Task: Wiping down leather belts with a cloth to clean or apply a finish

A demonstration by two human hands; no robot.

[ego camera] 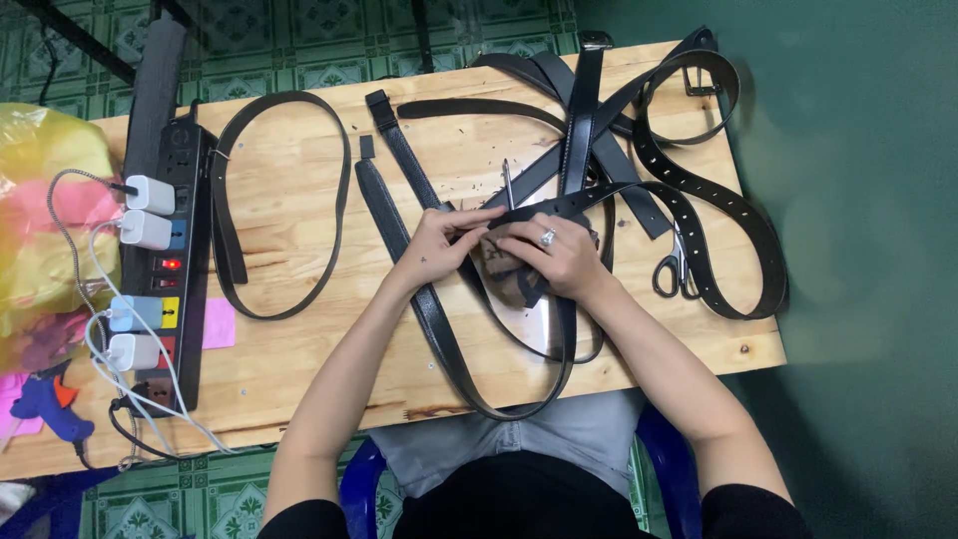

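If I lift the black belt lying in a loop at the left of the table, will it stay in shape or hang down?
The looped black belt would probably sag: it already lies in soft curves. It looks thin, so likely light. Flat on the wooden table, it should slide, not roll.

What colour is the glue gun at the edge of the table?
The glue gun is blue with an orange trigger part, seen in the head view at the far left.

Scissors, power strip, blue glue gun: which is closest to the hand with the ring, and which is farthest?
From the right hand:
1. Scissors, just beyond it toward the table's right side.
2. Power strip, across the table on the left.
3. Blue glue gun, farthest, at the left edge near the front.
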